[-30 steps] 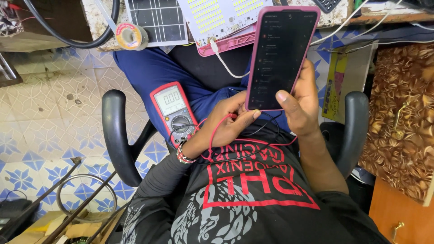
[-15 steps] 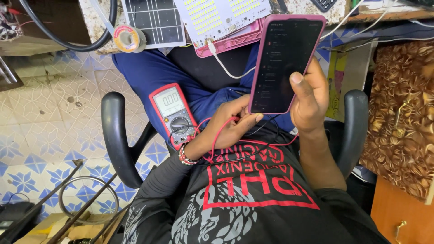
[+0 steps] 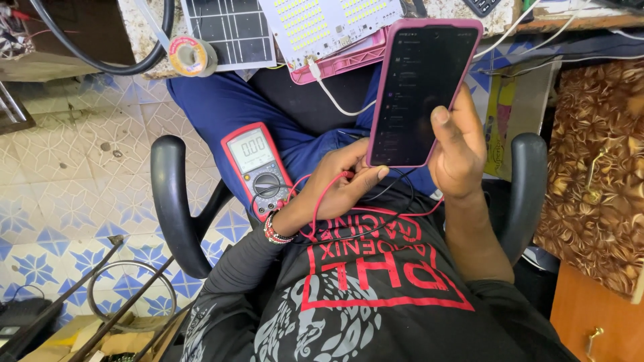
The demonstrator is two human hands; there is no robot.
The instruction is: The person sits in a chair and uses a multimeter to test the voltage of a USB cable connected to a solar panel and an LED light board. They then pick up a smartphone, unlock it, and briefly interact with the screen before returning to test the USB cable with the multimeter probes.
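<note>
Since the earlier frame your right hand has raised the pink-cased phone toward the tabletop, gripping its slick, rigid, fragile edges, while your left hand steadies its lower corner above the multimeter.

Red digital multimeter resting on the lap, red and black test leads coiled beside it. White LED panel on the worktop edge, over a pink tray. Dark gridded panel alongside. Solder spool at worktop corner. Black chair armrests. Blue-patterned tile floor.
</note>
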